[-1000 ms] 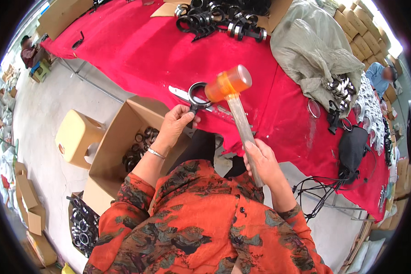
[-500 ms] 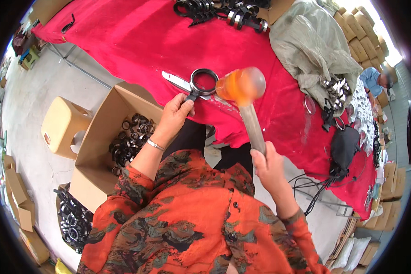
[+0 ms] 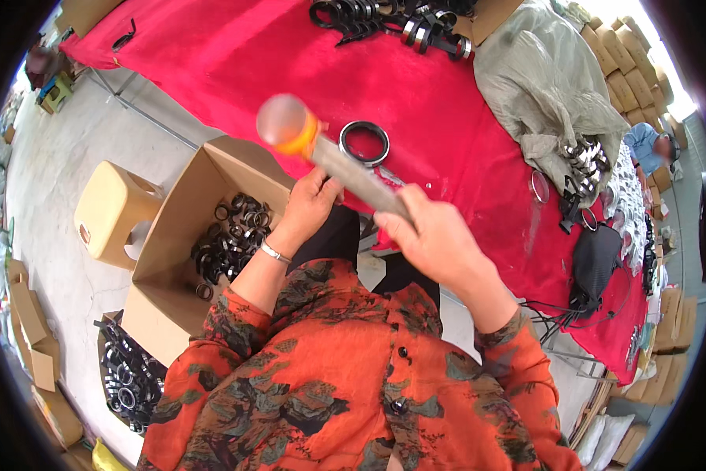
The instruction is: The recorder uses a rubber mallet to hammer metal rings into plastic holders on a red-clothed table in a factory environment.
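My right hand (image 3: 439, 235) is closed round the wooden handle of a mallet (image 3: 361, 179), whose orange and clear head (image 3: 286, 125) is raised over the table and blurred by motion. A black ring with a silver edge (image 3: 386, 149) lies at the near edge of the red-covered table. My left hand (image 3: 312, 206) is closed at the ring's near side, where its short black tab was visible earlier. The mallet handle now crosses in front and hides that tab and the grip on it.
Left of me stands a cardboard box (image 3: 150, 314) of small black rings, beside a tan stool (image 3: 105, 212). More black clamp-like rings (image 3: 423, 30) lie at the table's far side, near a grey sack (image 3: 537, 71). A black pouch (image 3: 594, 255) with cables is on the right.
The mallet head has swung from the ring's right side to its upper left, with my right hand moving left and up. My left hand stays near the ring.
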The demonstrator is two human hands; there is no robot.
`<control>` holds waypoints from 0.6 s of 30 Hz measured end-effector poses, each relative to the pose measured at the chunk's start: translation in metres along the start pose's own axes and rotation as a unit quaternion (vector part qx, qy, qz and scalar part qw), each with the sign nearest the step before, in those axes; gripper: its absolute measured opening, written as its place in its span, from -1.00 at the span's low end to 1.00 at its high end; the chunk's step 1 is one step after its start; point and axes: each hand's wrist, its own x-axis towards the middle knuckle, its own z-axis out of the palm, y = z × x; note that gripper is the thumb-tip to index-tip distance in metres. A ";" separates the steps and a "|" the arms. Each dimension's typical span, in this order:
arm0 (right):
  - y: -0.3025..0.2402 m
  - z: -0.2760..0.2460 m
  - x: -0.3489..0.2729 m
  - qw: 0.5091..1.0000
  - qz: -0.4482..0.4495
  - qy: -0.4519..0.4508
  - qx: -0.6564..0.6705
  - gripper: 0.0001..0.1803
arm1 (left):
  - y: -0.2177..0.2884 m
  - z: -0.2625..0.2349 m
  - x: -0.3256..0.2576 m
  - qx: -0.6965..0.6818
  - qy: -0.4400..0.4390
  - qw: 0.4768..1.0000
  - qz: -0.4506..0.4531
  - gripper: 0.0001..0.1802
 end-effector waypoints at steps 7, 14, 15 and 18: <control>-0.025 -0.030 0.003 0.974 0.021 0.186 0.127 -0.68 | -0.003 -0.007 -0.002 -0.012 -0.016 0.999 -0.034 -0.70; 0.015 -0.049 0.019 0.935 0.283 0.023 0.212 -0.64 | -0.004 -0.007 -0.001 0.000 -0.028 1.000 -0.010 -0.71; 0.013 -0.051 0.014 0.935 0.285 0.020 0.212 -0.64 | -0.004 -0.008 -0.002 -0.001 -0.026 1.000 -0.013 -0.71; 0.002 -0.054 0.003 0.949 0.164 0.116 0.241 -0.64 | -0.009 -0.012 -0.006 0.000 -0.028 1.000 -0.011 -0.71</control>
